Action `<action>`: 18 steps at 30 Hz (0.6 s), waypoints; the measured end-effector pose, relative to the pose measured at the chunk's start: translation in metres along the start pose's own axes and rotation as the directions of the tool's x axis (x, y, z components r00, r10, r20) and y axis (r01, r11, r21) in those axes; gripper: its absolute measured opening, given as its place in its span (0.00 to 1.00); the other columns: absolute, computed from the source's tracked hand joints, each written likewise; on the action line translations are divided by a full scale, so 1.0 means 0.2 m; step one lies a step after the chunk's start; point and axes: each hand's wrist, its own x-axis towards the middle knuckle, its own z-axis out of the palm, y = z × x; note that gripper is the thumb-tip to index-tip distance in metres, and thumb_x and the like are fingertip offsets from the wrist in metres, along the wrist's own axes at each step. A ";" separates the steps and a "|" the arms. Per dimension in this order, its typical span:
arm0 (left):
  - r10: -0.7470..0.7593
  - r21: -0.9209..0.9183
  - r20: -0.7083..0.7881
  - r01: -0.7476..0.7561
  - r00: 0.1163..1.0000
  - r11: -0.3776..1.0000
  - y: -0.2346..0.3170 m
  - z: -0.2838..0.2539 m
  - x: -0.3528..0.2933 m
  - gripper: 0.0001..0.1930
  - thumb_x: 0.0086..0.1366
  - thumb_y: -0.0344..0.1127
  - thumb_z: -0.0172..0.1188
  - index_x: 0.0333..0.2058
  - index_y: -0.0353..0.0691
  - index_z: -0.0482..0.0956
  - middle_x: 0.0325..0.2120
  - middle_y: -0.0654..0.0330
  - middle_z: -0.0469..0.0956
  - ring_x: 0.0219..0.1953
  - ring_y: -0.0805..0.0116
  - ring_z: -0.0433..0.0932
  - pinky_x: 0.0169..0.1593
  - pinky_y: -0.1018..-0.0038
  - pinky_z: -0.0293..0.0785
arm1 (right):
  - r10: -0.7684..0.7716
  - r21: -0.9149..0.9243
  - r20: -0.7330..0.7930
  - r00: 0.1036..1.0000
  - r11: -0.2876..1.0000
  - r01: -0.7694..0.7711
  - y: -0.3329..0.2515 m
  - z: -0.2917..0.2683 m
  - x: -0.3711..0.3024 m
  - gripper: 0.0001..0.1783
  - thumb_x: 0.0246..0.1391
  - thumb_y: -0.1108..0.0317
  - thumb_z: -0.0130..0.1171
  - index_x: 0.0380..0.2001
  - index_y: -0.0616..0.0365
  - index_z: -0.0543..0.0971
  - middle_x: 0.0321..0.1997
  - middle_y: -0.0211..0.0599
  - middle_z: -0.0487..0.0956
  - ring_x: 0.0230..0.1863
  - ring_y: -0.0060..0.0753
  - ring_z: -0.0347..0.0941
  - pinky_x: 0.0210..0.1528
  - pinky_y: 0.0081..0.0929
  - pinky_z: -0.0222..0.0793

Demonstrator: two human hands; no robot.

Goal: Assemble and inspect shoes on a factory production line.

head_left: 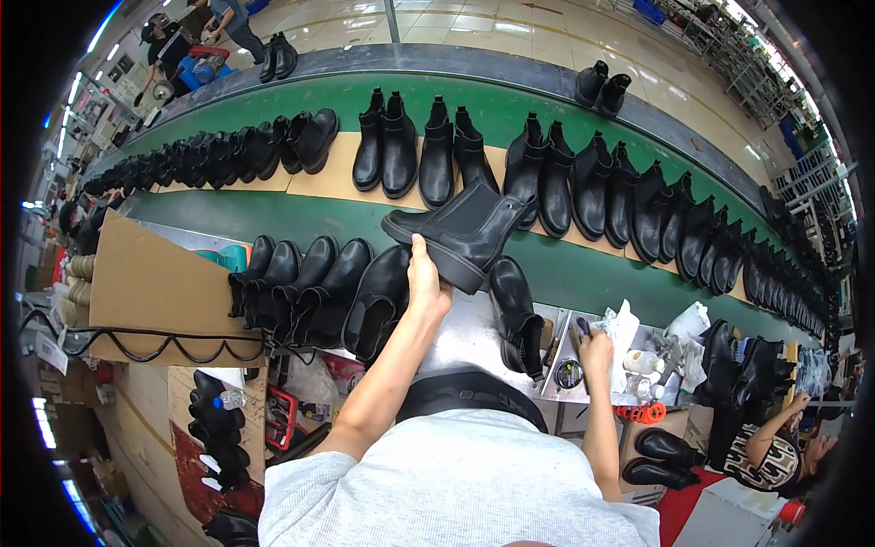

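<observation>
**Hand Positions at the Counter: Boot in Left Hand, Right Hand at Tray**

The left hand [427, 278] is clamped on a black boot [469, 223], with the thumb against the sole edge; the remaining fingers are largely hidden. The boot is held tilted above the counter [456, 337], toe to the left, shaft opening to the right. The right hand [597, 354] is positioned over a metal tray [576, 394] at the near edge of the counter, right of centre. Its fingers are bent beside a small dark object [582, 325]; whether they grip it cannot be determined.

The tray area carries a round tin [569, 374], a white cloth [622, 333] and bottles [644, 362]. A single boot [512, 296] lies between the two hands. Further boots [314, 273] stand along the near left portion. Toward the far edge, a long row of boots [592, 187] stands on tan cardboard strips [346, 164] over a green surface [365, 214].

Beyond the far edge is a tiled floor [492, 36]. A co-worker [775, 456] is visible at lower right.
</observation>
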 end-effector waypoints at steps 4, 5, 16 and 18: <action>-0.140 -0.072 0.001 0.140 0.990 0.987 0.00 0.00 -0.01 0.28 0.66 0.56 0.40 0.54 0.40 0.62 0.51 0.59 0.68 0.52 0.62 0.69 0.52 0.60 0.69 | -0.160 0.099 -0.164 0.973 0.979 0.178 -0.03 0.04 -0.06 0.23 0.46 0.64 0.58 0.46 0.64 0.73 0.45 0.55 0.74 0.49 0.50 0.70 0.52 0.40 0.63; -0.138 -0.069 0.003 0.138 0.990 0.988 0.01 0.00 -0.02 0.28 0.66 0.56 0.40 0.54 0.40 0.62 0.51 0.59 0.68 0.52 0.62 0.69 0.52 0.60 0.69 | -0.159 0.103 -0.165 0.973 0.979 0.178 -0.05 0.02 -0.05 0.23 0.46 0.64 0.58 0.46 0.64 0.73 0.45 0.55 0.74 0.49 0.50 0.70 0.52 0.40 0.63; -0.067 -0.243 0.528 0.226 0.846 0.943 0.05 0.00 -0.16 0.28 0.62 0.53 0.50 0.56 0.43 0.64 0.53 0.55 0.68 0.54 0.59 0.68 0.60 0.56 0.59 | -0.370 0.407 0.231 0.900 0.877 0.255 -0.39 0.04 -0.09 0.27 0.46 0.71 0.56 0.54 0.54 0.70 0.41 0.60 0.76 0.45 0.45 0.75 0.49 0.28 0.66; -0.038 -0.184 0.662 0.212 0.749 0.960 0.11 -0.04 -0.18 0.26 0.64 0.47 0.47 0.56 0.36 0.63 0.54 0.52 0.66 0.57 0.58 0.64 0.62 0.61 0.56 | -0.330 0.460 0.135 0.934 0.856 0.236 -0.36 0.04 -0.10 0.21 0.51 0.75 0.52 0.50 0.50 0.73 0.43 0.57 0.76 0.45 0.44 0.75 0.50 0.27 0.65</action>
